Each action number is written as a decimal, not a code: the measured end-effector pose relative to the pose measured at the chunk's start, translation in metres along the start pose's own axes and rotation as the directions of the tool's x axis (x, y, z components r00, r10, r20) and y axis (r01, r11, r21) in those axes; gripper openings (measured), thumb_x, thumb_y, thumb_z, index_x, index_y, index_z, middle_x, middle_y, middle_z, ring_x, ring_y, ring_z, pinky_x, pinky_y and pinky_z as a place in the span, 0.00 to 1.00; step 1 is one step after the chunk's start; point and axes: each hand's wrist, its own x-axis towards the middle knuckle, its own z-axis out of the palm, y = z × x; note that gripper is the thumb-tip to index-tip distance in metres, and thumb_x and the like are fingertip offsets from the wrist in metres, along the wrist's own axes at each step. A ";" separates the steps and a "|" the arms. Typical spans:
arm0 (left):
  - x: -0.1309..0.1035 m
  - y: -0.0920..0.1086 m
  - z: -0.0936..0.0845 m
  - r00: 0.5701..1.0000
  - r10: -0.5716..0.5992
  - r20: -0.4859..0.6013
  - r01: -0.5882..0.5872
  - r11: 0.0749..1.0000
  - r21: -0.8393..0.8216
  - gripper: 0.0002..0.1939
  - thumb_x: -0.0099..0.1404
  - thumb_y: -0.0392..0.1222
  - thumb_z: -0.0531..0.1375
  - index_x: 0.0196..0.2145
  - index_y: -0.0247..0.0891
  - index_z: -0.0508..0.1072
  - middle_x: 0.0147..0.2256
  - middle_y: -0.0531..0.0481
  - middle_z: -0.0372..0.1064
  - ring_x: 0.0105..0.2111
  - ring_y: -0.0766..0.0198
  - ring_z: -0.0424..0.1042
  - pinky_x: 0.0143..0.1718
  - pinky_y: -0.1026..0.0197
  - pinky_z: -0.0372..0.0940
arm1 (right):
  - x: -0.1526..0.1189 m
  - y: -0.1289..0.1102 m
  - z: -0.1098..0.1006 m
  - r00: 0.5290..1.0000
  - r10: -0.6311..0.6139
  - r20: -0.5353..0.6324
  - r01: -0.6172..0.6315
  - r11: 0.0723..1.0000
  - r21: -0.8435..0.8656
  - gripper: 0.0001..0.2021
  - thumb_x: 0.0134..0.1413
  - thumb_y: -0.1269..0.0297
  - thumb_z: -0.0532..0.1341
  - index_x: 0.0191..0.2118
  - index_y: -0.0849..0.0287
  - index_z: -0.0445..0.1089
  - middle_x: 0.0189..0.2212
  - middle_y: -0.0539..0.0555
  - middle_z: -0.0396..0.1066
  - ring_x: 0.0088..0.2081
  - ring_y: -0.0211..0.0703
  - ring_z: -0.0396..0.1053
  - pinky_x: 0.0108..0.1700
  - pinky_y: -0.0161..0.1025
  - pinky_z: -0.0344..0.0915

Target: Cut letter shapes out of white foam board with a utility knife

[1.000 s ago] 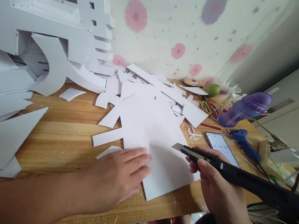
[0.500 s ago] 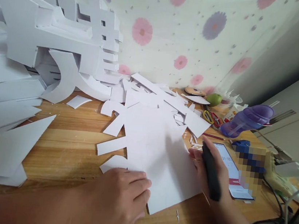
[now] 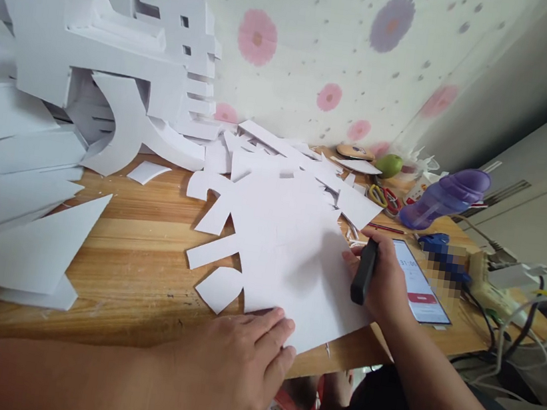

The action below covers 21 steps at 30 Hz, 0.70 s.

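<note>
A large white board, stiff like card, lies on the wooden table in front of me. My left hand rests flat on its near left edge, fingers stretched out and holding nothing. My right hand is closed around a black-handled tool at the board's right edge. The working tip of that tool is hidden, so I cannot see a blade. Small white cut pieces, among them a curved-edged piece and a strip, lie along the board's left side.
A white cut-board model stands at the back left, above stacked white sheets. To the right are a phone, a purple bottle, scissors, a green fruit and a power strip with cables.
The view has tilted a little downward. My right hand has turned the black handle more upright at the board's edge. My left hand still lies on the near edge.
</note>
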 end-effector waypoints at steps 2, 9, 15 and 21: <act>0.001 0.000 -0.005 1.000 0.017 -0.018 -0.018 0.999 -0.029 0.19 0.72 0.45 0.52 0.55 0.34 0.71 0.57 0.44 0.67 0.57 0.53 0.66 0.57 0.55 0.61 | 0.005 0.004 -0.004 0.999 -0.037 -0.004 0.037 0.999 -0.030 0.28 0.51 0.48 0.63 0.55 0.54 0.62 0.36 0.56 0.76 0.30 0.50 0.74 0.35 0.45 0.68; -0.002 -0.005 0.012 0.990 -0.140 0.033 0.139 0.990 0.028 0.27 0.63 0.52 0.62 0.52 0.27 0.73 0.56 0.27 0.65 0.57 0.36 0.64 0.54 0.43 0.63 | 0.019 0.017 -0.006 0.989 -0.109 0.096 0.112 0.993 -0.036 0.25 0.49 0.52 0.66 0.53 0.52 0.65 0.35 0.55 0.76 0.33 0.52 0.74 0.39 0.49 0.68; -0.001 -0.006 0.014 0.975 -0.222 0.030 0.221 0.974 0.042 0.24 0.59 0.53 0.65 0.47 0.32 0.77 0.53 0.23 0.67 0.53 0.37 0.69 0.51 0.45 0.66 | 0.006 0.004 -0.002 0.980 -0.200 0.005 0.192 0.949 0.251 0.29 0.59 0.47 0.58 0.61 0.53 0.54 0.36 0.57 0.75 0.38 0.51 0.75 0.43 0.52 0.70; 0.005 -0.012 0.016 0.974 -0.227 0.022 0.225 0.971 0.076 0.20 0.59 0.41 0.64 0.47 0.28 0.76 0.50 0.25 0.71 0.48 0.38 0.73 0.45 0.47 0.69 | -0.032 -0.033 0.008 0.959 -0.228 0.170 0.101 0.830 0.549 0.23 0.58 0.44 0.58 0.53 0.52 0.69 0.38 0.56 0.76 0.35 0.47 0.76 0.38 0.46 0.74</act>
